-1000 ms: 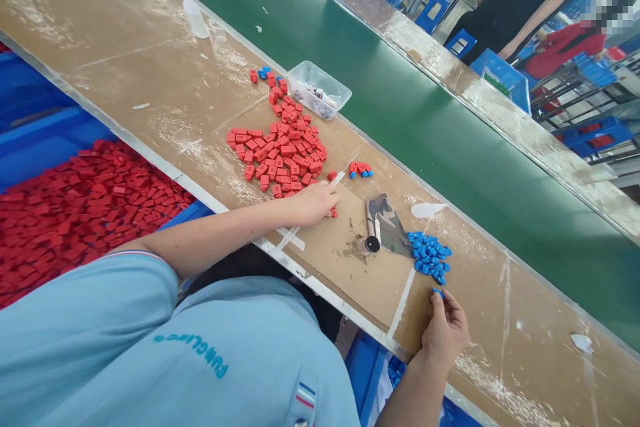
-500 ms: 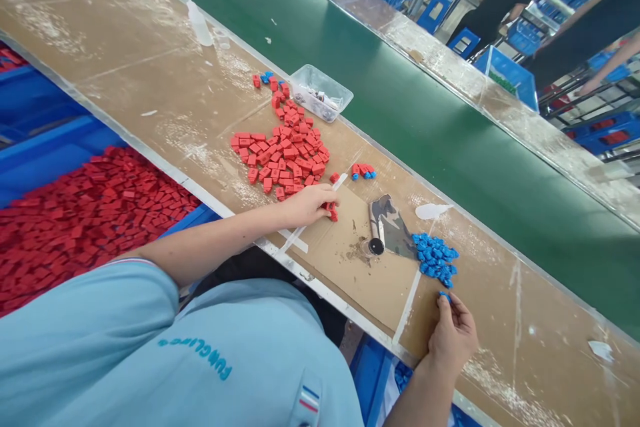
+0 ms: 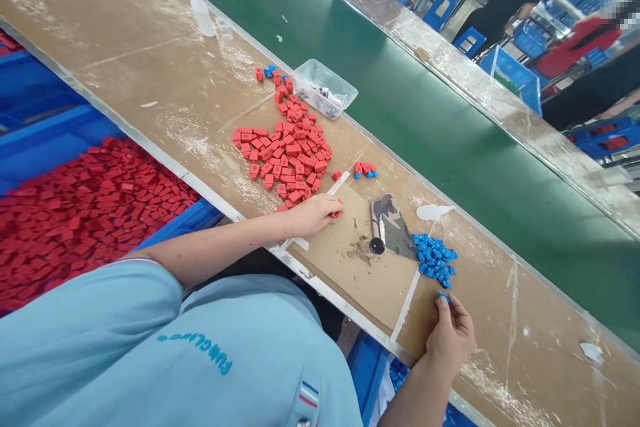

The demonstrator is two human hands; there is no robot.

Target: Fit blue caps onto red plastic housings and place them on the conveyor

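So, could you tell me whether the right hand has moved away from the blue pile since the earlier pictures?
No. The right hand still sits just below the blue pile, fingertips on one blue piece, beside the white tape line as before.

The left arm reaches far out, bare below a light blue sleeve. The left hand (image 3: 313, 215) lies palm down with fingers curled. The right hand (image 3: 450, 337) sits nearer the body, fingertips pinched together.

Plastic parts on a worn, scuffed table

Red blocks (image 3: 285, 153) and blue pieces (image 3: 434, 260) look matt moulded plastic; the table (image 3: 150, 67) is brown board, scratched and chalky-streaked; the tray (image 3: 325, 88) clear glossy plastic; the conveyor belt (image 3: 425, 113) smooth matt green; the camouflage scrap (image 3: 393, 227) looks cloth.
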